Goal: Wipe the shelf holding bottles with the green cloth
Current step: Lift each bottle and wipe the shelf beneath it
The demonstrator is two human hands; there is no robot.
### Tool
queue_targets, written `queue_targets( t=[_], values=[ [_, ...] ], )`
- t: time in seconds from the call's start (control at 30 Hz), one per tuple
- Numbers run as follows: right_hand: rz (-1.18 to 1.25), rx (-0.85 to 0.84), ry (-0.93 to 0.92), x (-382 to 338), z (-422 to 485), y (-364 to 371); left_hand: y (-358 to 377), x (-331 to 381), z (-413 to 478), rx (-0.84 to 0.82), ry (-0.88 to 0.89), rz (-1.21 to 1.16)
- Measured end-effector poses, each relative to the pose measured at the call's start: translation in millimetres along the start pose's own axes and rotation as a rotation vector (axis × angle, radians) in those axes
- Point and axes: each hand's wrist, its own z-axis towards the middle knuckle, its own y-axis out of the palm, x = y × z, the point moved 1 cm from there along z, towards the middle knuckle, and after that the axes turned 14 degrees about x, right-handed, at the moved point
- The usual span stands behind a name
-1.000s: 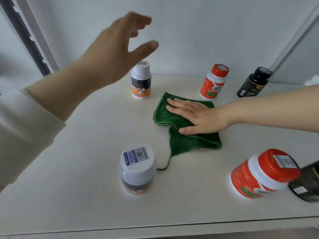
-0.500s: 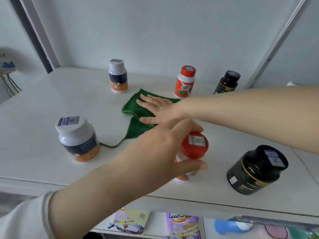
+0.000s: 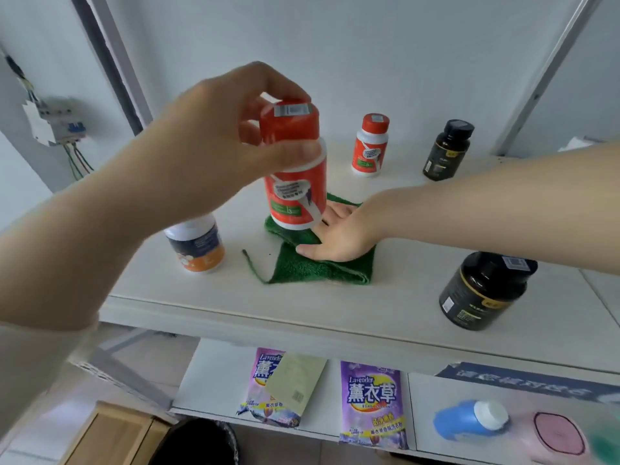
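My white shelf carries the green cloth, two black bottles, a small red-capped bottle and an orange-banded bottle.

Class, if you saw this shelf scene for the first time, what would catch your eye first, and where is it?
The big red-capped bottle, lifted mid-frame above the shelf in the left hand, grabs attention first. Just below it, the right hand lies flat on the green cloth. A black bottle stands at the front right.

On the shelf the cloth lies mid-front under the right hand. One bottle stands left of it, another right, two behind. The left hand holds a fifth bottle above the cloth.
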Motion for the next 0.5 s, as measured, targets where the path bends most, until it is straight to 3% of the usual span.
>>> queue_targets(
  t=[0.1,0.23,0.5],
  values=[
    [-0.047,-0.056,0.121,-10,-5,11,0,-5,2,-0.014,0.006,0.042],
    [0.080,0.015,0.134,-27,-22,26,0,-14,7,-0.030,0.017,0.050],
    [0.148,0.353,0.112,-51,-79,57,-8,-23,24,-0.022,0.089,0.044]
  ],
)
